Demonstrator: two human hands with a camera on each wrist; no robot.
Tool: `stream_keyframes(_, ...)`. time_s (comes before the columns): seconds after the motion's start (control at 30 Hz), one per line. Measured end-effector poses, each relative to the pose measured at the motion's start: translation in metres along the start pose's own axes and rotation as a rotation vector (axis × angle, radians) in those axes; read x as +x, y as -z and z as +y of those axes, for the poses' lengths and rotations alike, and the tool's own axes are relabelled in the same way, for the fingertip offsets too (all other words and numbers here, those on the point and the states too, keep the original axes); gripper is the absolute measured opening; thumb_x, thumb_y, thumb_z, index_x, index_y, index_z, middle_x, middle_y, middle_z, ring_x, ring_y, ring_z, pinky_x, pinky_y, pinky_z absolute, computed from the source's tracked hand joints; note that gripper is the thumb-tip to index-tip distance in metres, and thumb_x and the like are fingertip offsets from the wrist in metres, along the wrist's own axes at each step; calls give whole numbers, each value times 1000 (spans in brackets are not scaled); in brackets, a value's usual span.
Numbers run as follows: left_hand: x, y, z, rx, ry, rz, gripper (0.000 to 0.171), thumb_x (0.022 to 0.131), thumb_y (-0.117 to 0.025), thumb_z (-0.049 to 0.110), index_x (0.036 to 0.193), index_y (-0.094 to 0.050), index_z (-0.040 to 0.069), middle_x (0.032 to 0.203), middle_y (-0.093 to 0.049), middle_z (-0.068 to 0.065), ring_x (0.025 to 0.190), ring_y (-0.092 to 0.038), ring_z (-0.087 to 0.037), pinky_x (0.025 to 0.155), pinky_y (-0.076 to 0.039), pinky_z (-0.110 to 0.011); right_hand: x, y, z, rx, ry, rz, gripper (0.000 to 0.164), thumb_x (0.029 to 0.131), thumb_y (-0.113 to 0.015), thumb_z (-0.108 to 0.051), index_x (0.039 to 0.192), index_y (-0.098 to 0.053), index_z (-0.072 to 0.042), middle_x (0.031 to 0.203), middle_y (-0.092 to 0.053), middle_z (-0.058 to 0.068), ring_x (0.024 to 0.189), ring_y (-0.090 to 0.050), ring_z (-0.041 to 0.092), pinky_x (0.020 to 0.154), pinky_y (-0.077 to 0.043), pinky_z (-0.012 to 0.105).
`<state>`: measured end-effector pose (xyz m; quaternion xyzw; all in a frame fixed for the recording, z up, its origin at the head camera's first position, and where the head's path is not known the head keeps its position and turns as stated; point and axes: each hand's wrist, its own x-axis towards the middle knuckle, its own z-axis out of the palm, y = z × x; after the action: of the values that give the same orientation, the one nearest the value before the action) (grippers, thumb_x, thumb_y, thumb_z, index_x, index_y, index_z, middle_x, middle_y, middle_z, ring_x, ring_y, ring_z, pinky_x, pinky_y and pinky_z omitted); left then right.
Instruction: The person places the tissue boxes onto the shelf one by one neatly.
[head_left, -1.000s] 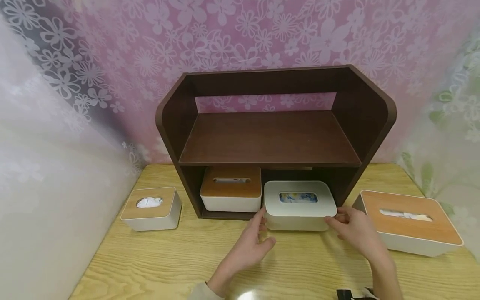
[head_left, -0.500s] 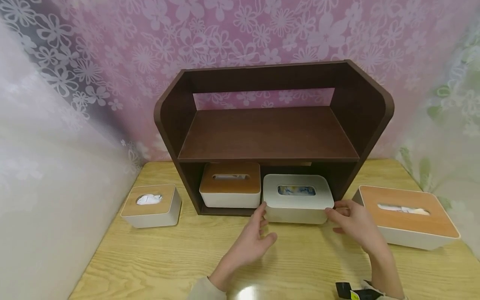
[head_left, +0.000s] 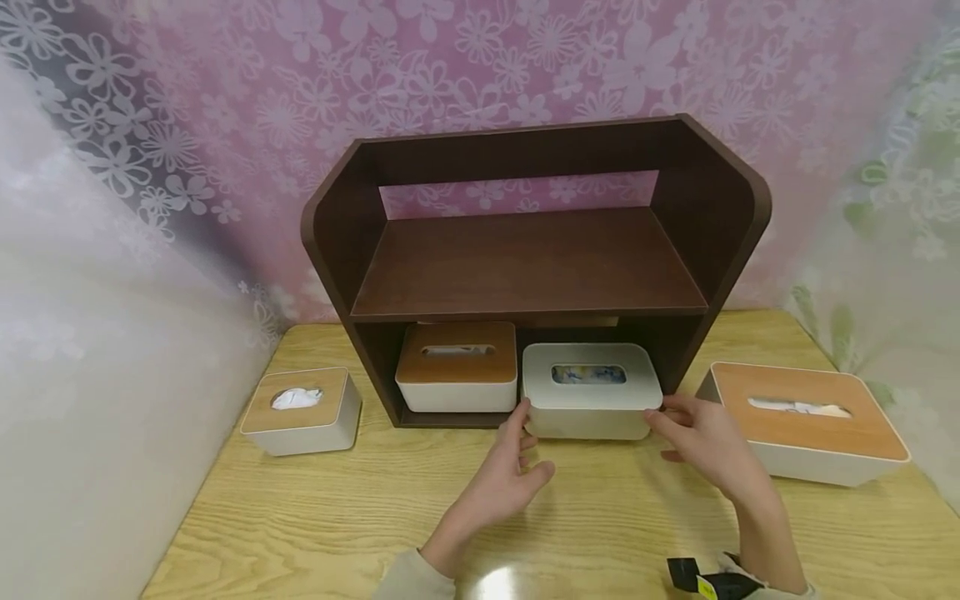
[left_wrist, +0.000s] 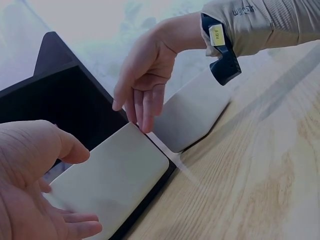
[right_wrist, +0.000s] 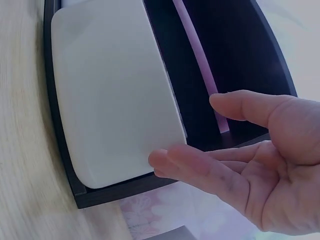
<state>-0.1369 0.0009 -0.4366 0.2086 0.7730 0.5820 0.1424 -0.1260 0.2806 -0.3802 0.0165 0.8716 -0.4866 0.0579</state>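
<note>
Grip: left hand [head_left: 504, 477] and right hand [head_left: 707, 443] are holding fingers apart
White box [head_left: 587, 423]: sitting between them, corners meeting fingertips

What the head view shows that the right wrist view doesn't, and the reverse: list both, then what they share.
Only the head view: the left hand, the small wood-topped box on the table at left, and the blue-patterned opening in the top of the all-white box.

Only the right wrist view: the palm side of the right hand, and the dark shelf's bottom edge running along under the all-white box.

Both: the all-white box, the right hand's fingers at it, parts of the dark shelf, and the table.
</note>
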Motion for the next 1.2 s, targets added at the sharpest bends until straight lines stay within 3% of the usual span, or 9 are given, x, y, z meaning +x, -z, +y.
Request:
stream_keyframes(0.3, 5, -1, -3, -30, -12, -6, 87, 97, -60, 20, 161, -1, 16, 162, -14, -15, 138, -38, -37, 109, -39, -50, -1, -1, -5, 17, 37, 13, 60, 101, -57, -27, 143, -37, 12, 121, -62, 28, 107, -65, 34, 74, -60, 37)
stream_keyframes(0.47, 11, -1, -9, -40, -11, 1, 87, 96, -60, 21, 161, -3, 19, 164, -11, -10, 139, -38, -37, 109, -39, -49, 1, -2, -4, -40, 86, -26, 63, 102, -55, -32, 146, -34, 8, 139, -49, 33, 125, -53, 45, 87, -56, 43)
stream_keyframes(0.6, 14, -1, -13, -40, -10, -8, 86, 97, -60, 24, 161, -2, 21, 165, -7, -11, 142, -35, -36, 110, -38, -49, 2, -4, -3, -62, 104, -60, 68, 102, -55, -36, 149, -31, 7, 147, -40, 33, 130, -48, 47, 95, -50, 49)
stream_keyframes(1.2, 25, -1, -22, -41, -32, -29, 87, 96, -59, 15, 161, -2, 21, 166, 9, -10, 147, -25, -35, 111, -36, -51, 8, -10, 9, -31, 147, -242, 87, 101, -57, -39, 160, -1, -9, 165, -3, 20, 143, -23, 52, 104, -36, 64)
